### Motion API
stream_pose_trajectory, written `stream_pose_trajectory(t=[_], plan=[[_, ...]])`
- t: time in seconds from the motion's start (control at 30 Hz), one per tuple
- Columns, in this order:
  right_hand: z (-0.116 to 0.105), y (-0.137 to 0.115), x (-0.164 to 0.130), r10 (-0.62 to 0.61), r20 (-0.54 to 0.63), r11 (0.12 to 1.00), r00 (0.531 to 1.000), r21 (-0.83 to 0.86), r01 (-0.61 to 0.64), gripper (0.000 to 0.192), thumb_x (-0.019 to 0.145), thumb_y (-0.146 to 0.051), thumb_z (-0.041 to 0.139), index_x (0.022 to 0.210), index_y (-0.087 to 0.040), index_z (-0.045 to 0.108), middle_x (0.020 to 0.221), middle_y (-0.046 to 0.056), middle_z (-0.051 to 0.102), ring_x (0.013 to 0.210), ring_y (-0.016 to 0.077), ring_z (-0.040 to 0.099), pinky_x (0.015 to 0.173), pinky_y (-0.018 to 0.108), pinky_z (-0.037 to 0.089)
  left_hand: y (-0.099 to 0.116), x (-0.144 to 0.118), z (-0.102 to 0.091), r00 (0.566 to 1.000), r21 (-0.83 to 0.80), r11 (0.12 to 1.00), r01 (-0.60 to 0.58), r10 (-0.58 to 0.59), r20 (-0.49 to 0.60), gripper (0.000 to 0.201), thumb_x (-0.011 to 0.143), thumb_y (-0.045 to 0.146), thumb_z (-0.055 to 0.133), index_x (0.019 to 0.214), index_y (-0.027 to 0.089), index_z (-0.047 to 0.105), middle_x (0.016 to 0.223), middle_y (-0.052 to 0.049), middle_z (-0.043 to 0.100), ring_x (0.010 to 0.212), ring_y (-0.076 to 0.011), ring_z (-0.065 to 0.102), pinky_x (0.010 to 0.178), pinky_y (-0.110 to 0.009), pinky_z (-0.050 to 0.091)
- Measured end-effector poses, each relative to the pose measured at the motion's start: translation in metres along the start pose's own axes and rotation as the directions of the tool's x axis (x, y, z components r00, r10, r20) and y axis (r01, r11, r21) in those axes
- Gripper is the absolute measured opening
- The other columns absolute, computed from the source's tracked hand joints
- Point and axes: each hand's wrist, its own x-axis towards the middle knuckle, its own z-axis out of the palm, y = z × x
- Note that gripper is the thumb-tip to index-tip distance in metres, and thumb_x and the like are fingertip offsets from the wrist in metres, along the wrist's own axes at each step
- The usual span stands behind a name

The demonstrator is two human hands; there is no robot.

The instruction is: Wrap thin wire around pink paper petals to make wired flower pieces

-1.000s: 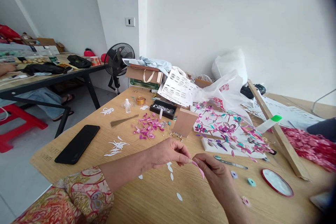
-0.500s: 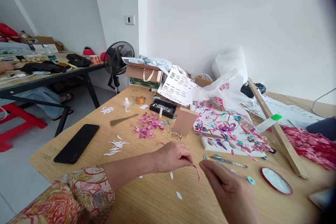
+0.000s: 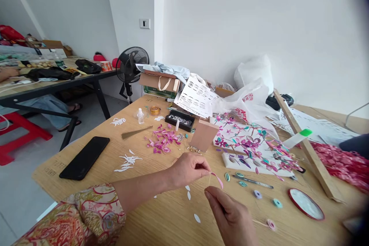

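My left hand (image 3: pixel 188 170) is closed in a pinch on a slim pink petal (image 3: pixel 219 180), whose curved tip sticks out past the fingertips. Just below and to the right, my right hand (image 3: pixel 230 213) is closed too, thumb against forefinger. A fine pale thread (image 3: pixel 210 180) runs between the two hands. From behind the right hand, a pale strand leads to a small pink thread spool (image 3: pixel 271 224). White leaf-shaped paper pieces (image 3: pixel 196 218) lie on the wooden table below the hands.
Pink petals (image 3: pixel 163 139), white slivers (image 3: pixel 128 161) and a black phone (image 3: pixel 85 157) lie leftward. Rightward are flower sprigs on white foam (image 3: pixel 230 160), a pen (image 3: pixel 255 180), teal (image 3: pixel 277 203) and lilac spools (image 3: pixel 257 194), a red-rimmed round dish (image 3: pixel 306 203) and a wooden bar (image 3: pixel 308 146).
My right hand has moved left and down, below the left hand, uncovering the pink and lilac spools. The petal in my left hand now points more to the right.
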Motion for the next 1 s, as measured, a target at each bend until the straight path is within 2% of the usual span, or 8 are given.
stream_pose_trajectory(t=[0.17, 0.3, 0.4, 0.5, 0.67, 0.83, 0.9, 1.0], plan=[[-0.036, 0.004, 0.016, -0.052, -0.035, 0.995, 0.998, -0.091, 0.048, 0.025, 0.082, -0.035, 0.044, 0.071, -0.022, 0.062, 0.060, 0.001, 0.061, 0.053, 0.0129, 0.055, 0.049, 0.019, 0.040, 0.004, -0.002, 0.002, 0.948, 0.234, 0.931, -0.279, 0.229, 0.220, 0.009, 0.071, 0.014, 0.055, 0.065, 0.014, 0.062, 0.065, 0.000, 0.057, 0.065, -0.0094, 0.049, 0.062, -0.018, 0.035], [-0.039, 0.023, 0.034, 0.042, -0.022, 0.998, 0.999, 0.051, -0.041, 0.025, 0.080, -0.038, 0.046, 0.069, -0.020, 0.061, 0.063, 0.001, 0.061, 0.058, 0.0135, 0.054, 0.053, 0.020, 0.041, 0.012, -0.006, 0.000, 0.976, -0.056, 0.997, -0.047, 0.058, 0.209, 0.007, 0.068, 0.019, 0.060, 0.067, 0.013, 0.063, 0.062, 0.001, 0.055, 0.058, -0.0072, 0.047, 0.055, -0.017, 0.034], [-0.021, 0.030, 0.037, 0.109, 0.012, 0.973, 0.994, 0.204, -0.109, 0.030, 0.080, -0.041, 0.044, 0.065, -0.019, 0.058, 0.057, 0.000, 0.055, 0.054, 0.0128, 0.050, 0.049, 0.019, 0.040, 0.013, -0.007, -0.001, 0.980, -0.291, 0.944, 0.154, -0.108, 0.169, 0.010, 0.065, 0.022, 0.061, 0.066, 0.012, 0.061, 0.057, 0.003, 0.051, 0.054, -0.0064, 0.044, 0.053, -0.018, 0.034], [0.002, 0.027, 0.028, 0.156, 0.000, 0.954, 0.988, 0.259, -0.151, 0.034, 0.080, -0.044, 0.043, 0.063, -0.018, 0.057, 0.047, -0.003, 0.046, 0.045, 0.0109, 0.043, 0.041, 0.019, 0.035, 0.010, -0.006, -0.002, 0.982, -0.334, 0.923, 0.189, -0.169, 0.086, 0.010, 0.064, 0.022, 0.061, 0.065, 0.012, 0.059, 0.055, 0.003, 0.050, 0.053, -0.0063, 0.044, 0.053, -0.018, 0.034], [0.019, 0.006, 0.003, 0.105, -0.009, 0.987, 0.994, 0.124, -0.103, 0.035, 0.083, -0.041, 0.038, 0.066, -0.019, 0.059, 0.047, -0.003, 0.049, 0.042, 0.0102, 0.047, 0.043, 0.017, 0.036, 0.001, 0.000, -0.001, 0.998, 0.077, 0.997, -0.030, 0.034, -0.044, 0.007, 0.071, 0.017, 0.056, 0.068, 0.013, 0.061, 0.065, 0.000, 0.055, 0.062, -0.0087, 0.049, 0.058, -0.019, 0.037], [-0.018, -0.002, 0.005, -0.003, -0.044, 0.999, 0.999, -0.048, 0.001, 0.030, 0.082, -0.037, 0.041, 0.069, -0.021, 0.063, 0.054, -0.001, 0.058, 0.049, 0.0114, 0.054, 0.047, 0.017, 0.039, 0.002, -0.002, 0.000, 0.944, 0.409, 0.855, -0.318, 0.246, 0.220, 0.013, 0.077, 0.015, 0.050, 0.071, 0.014, 0.062, 0.072, -0.002, 0.058, 0.072, -0.0113, 0.052, 0.068, -0.020, 0.038], [-0.034, 0.005, 0.016, 0.023, -0.059, 0.998, 0.998, -0.056, -0.026, 0.025, 0.080, -0.036, 0.045, 0.072, -0.021, 0.063, 0.060, 0.000, 0.061, 0.053, 0.0122, 0.055, 0.049, 0.017, 0.040, 0.007, -0.004, -0.001, 0.940, 0.334, 0.896, -0.293, 0.207, 0.270, 0.010, 0.075, 0.015, 0.053, 0.071, 0.015, 0.062, 0.071, -0.001, 0.058, 0.069, -0.0102, 0.051, 0.065, -0.019, 0.038], [-0.038, 0.019, 0.030, 0.105, -0.049, 0.992, 0.993, 0.081, -0.101, 0.024, 0.078, -0.037, 0.048, 0.069, -0.020, 0.062, 0.062, 0.000, 0.061, 0.057, 0.0134, 0.054, 0.051, 0.018, 0.041, 0.015, -0.007, -0.002, 0.968, 0.000, 0.999, -0.051, 0.049, 0.248, 0.005, 0.070, 0.018, 0.059, 0.069, 0.014, 0.061, 0.064, 0.001, 0.055, 0.059, -0.0073, 0.048, 0.057, -0.017, 0.036]])
